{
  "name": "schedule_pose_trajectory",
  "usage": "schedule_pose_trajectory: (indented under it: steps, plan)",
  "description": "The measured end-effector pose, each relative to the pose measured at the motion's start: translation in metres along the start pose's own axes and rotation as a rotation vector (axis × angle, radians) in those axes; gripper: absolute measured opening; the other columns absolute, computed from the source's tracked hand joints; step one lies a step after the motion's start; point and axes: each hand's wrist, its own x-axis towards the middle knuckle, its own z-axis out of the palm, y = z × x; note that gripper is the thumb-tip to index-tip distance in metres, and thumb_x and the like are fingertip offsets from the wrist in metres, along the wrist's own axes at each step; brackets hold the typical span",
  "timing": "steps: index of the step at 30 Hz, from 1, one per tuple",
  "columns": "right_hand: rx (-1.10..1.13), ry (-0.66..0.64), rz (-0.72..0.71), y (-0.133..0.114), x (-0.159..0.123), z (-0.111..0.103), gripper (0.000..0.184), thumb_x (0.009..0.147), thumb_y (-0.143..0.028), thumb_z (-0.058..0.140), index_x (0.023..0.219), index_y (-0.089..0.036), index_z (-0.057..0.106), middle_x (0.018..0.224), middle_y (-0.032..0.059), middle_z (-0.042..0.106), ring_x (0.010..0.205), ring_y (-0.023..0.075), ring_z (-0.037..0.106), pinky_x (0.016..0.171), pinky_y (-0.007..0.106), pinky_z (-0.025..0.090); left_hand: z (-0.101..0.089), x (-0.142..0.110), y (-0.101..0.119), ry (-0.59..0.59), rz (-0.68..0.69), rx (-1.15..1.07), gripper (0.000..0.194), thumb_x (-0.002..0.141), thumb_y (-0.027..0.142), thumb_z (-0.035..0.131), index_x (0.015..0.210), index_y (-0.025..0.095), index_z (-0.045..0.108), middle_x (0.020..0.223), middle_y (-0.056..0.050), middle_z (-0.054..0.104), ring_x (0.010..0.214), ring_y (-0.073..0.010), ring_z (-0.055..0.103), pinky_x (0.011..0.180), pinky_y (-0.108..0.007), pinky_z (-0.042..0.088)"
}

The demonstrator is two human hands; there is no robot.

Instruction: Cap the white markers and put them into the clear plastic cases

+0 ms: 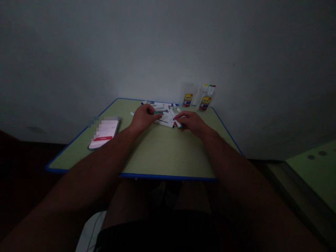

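White markers (165, 123) with coloured ends lie in a loose pile towards the far side of the table. My right hand (193, 122), at the pile's right edge, is closed on a white marker (177, 124) whose green end points towards me. On the left of the pile, my left hand (144, 117) has its thumb and fingers together around a green-ended marker (156, 112); most of that marker is hidden by the hand. Another white marker (132, 113) pokes out just left of my left hand.
Two clear plastic cases with yellow labels stand at the back right: the left case (187, 99) shows no markers, the right case (205, 101) holds several. A phone (105, 133) lies on the left of the blue-edged table (168, 154). A wall (157, 52) rises behind.
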Motion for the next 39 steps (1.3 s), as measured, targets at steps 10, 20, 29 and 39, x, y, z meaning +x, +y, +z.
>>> schedule_pose_trajectory:
  steps: [10,20,29,39]
  plan:
    - [0.005,-0.004,-0.012,-0.0007,-0.0015,0.0009,0.007,0.082,-0.011,0.071,0.084,-0.018,0.072,0.076,0.0047,0.072,0.059,0.0109,0.06,0.05,0.022,0.051,-0.0031,-0.0021,0.005,-0.048,0.007,0.003,0.025,0.071,0.04,0.078,0.081,0.017,0.07,0.063,0.0,0.056,0.06,-0.0135,0.047,0.054,-0.029,0.032]
    - [0.007,-0.013,-0.006,0.0034,0.0016,-0.0007,0.006,0.081,-0.013,0.073,0.084,-0.018,0.073,0.077,0.0052,0.073,0.059,0.0115,0.061,0.05,0.022,0.052,-0.0026,0.001,0.0005,-0.012,-0.025,0.07,0.024,0.074,0.039,0.079,0.072,0.017,0.068,0.063,0.0,0.055,0.059,-0.0127,0.044,0.055,-0.03,0.031]
    - [-0.021,-0.003,-0.02,0.0024,0.0005,-0.001,0.007,0.081,-0.012,0.071,0.084,-0.017,0.073,0.075,0.0035,0.071,0.056,0.0099,0.058,0.05,0.022,0.052,-0.0029,-0.0009,0.0047,-0.024,-0.029,0.099,0.021,0.067,0.03,0.083,0.076,0.018,0.068,0.064,0.002,0.054,0.059,-0.0122,0.044,0.055,-0.03,0.031]
    - [-0.017,-0.016,-0.015,0.0033,0.0002,-0.0017,0.007,0.081,-0.012,0.072,0.083,-0.019,0.073,0.076,0.004,0.072,0.059,0.0105,0.06,0.051,0.021,0.052,-0.0018,-0.0006,0.0048,-0.028,-0.05,0.1,0.023,0.069,0.034,0.082,0.077,0.018,0.068,0.067,-0.001,0.056,0.062,-0.0134,0.046,0.055,-0.03,0.031]
